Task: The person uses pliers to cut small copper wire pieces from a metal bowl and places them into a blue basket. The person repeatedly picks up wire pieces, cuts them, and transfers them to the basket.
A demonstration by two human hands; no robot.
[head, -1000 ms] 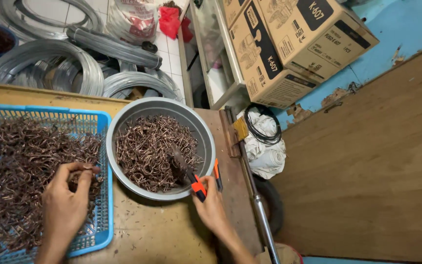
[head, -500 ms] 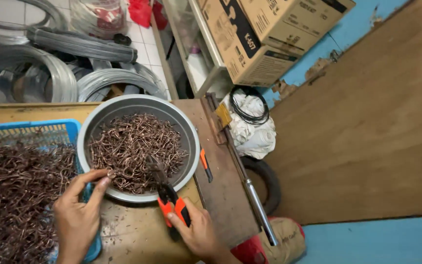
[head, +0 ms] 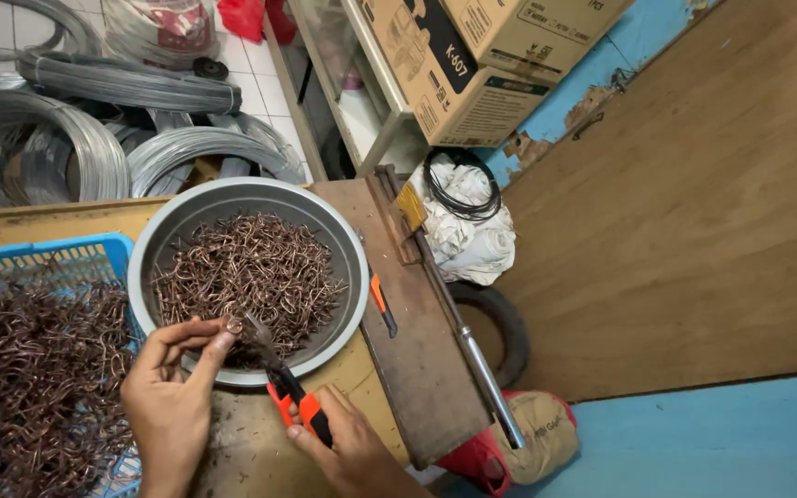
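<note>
Both hands are showing bare at the near edge of the worktop (head: 232,443), with nothing covering them. The left hand (head: 170,392) is wearing no glove, ring or watch, and no sleeve is reaching its wrist. The right hand (head: 352,447) is likewise going uncovered, its short, plain nails showing, with no sleeve or band appearing on the wrist.

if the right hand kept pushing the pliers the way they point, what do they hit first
Probably the small copper piece pinched by the left hand; the pliers in the right hand already point at it. Beyond lies the hook pile in the grey bowl. Depth is uncertain.
</note>
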